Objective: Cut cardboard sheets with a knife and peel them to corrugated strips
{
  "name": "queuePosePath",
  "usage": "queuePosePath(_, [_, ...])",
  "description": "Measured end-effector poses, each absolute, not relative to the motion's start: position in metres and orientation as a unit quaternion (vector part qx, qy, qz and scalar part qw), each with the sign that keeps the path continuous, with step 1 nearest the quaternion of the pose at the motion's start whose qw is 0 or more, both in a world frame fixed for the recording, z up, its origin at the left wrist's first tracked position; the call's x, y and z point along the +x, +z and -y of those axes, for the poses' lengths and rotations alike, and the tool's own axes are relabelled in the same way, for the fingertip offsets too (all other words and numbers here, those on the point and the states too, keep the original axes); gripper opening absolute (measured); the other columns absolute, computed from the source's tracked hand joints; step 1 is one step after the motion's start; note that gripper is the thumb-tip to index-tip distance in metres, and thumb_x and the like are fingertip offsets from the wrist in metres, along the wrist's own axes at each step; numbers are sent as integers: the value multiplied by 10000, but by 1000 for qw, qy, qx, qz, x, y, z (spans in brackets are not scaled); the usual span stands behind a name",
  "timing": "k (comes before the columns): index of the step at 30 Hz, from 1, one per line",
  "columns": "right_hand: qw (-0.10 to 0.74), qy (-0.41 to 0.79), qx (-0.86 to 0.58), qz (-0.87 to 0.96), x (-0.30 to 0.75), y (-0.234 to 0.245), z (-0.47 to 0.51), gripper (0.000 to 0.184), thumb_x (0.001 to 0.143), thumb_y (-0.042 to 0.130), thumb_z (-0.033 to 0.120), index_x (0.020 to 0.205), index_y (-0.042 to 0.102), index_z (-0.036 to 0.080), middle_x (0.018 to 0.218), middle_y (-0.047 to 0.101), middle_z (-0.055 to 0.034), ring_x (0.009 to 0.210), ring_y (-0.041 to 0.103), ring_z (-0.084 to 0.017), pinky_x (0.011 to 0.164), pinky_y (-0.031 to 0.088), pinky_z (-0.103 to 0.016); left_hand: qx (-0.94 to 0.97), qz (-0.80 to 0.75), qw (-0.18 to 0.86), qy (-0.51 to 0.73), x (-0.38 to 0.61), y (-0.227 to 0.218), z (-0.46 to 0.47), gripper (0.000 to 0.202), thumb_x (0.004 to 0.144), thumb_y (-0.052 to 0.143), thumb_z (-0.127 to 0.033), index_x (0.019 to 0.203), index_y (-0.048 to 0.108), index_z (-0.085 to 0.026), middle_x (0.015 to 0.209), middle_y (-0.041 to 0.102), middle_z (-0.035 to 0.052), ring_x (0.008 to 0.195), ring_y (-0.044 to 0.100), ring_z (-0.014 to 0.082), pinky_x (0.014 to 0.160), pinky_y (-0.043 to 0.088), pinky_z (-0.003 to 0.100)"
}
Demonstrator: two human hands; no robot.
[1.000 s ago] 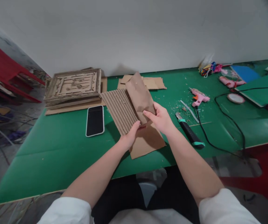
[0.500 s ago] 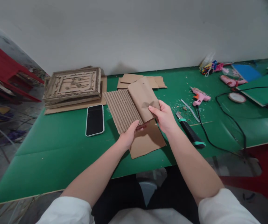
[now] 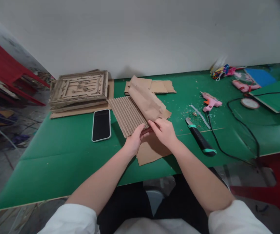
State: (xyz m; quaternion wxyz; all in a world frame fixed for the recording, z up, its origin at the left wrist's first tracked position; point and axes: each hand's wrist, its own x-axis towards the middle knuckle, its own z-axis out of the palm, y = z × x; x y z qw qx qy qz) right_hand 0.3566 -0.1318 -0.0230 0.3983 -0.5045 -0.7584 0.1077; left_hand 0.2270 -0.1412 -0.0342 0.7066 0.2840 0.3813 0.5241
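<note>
Left hand [image 3: 133,142] fingers pinched the near edge of the corrugated sheet [image 3: 127,114], low over the table [image 3: 57,152]. Right hand [image 3: 163,131] fingers closed on its loose paper layer [image 3: 145,100], which curled upward. Fingertips mostly hidden; exact grip point unclear.

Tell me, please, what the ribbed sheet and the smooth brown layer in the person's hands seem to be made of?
Ribbed sheet: corrugated cardboard with its facing gone, matt brown; the parallel flutes lie bare. Smooth brown layer: probably the kraft paper liner, matt and thin; it creases and bends softly where the right hand grips it.
</note>
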Motion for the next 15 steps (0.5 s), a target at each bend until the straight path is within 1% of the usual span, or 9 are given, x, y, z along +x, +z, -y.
queuePosePath(3, [407, 113, -528, 736, 356, -26, 132, 369, 874, 375, 357, 536, 354, 211, 520, 427, 16, 529, 430, -115, 543, 333, -248, 293, -381, 716, 507, 227, -34, 142, 266, 772, 509, -266, 968, 627, -130, 1013, 659, 93, 941, 617, 221, 881, 459, 393])
queuePosePath(8, [434, 177, -560, 683, 356, -24, 132, 380, 849, 400, 382, 534, 275, 210, 492, 341, 50, 480, 349, -88, 494, 275, -233, 299, -373, 724, 497, 227, -33, 143, 288, 784, 496, -262, 1005, 625, -130, 1026, 654, 95, 958, 611, 223, 905, 448, 394])
queuePosePath(13, [458, 249, -568, 636, 358, -22, 129, 384, 822, 445, 386, 525, 283, 206, 483, 313, 59, 485, 333, -85, 480, 263, -228, 288, -367, 723, 510, 228, -29, 145, 263, 781, 515, -241, 1002, 633, -163, 1061, 643, 73, 965, 609, 217, 914, 441, 387])
queuePosePath(15, [470, 281, -567, 615, 359, -22, 128, 381, 809, 465, 394, 523, 301, 204, 493, 321, 57, 500, 336, -87, 478, 266, -226, 285, -373, 728, 499, 227, -30, 145, 249, 785, 514, -263, 981, 641, -178, 1060, 645, 68, 987, 599, 222, 911, 439, 384])
